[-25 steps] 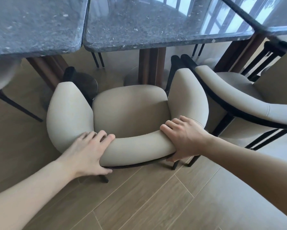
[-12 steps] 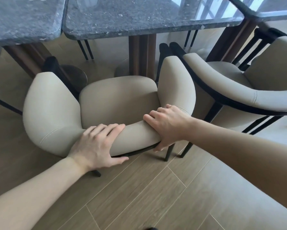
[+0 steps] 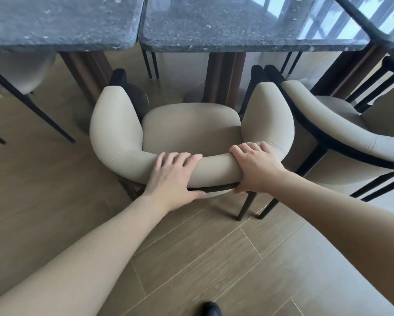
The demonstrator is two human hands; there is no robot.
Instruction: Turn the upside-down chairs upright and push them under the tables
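A beige upholstered chair [image 3: 191, 126] with black legs stands upright on the wooden floor, its seat facing a dark stone table [image 3: 237, 26]. The front of its armrests reaches just under the table edge. My left hand [image 3: 171, 179] grips the curved backrest near its middle, fingers over the top and thumb below. My right hand [image 3: 255, 167] grips the same backrest further right.
A second beige chair [image 3: 342, 135] stands upright close on the right, nearly touching. Another stone table [image 3: 54, 21] sits at the left with a chair [image 3: 20, 71] tucked under it. Brown table pedestals [image 3: 225, 76] stand behind the seat. A dark shoe [image 3: 211, 310] shows at the bottom.
The chair has shifted right in view and slightly toward the table. Both hands keep their hold on the backrest, the left one now nearer its middle.
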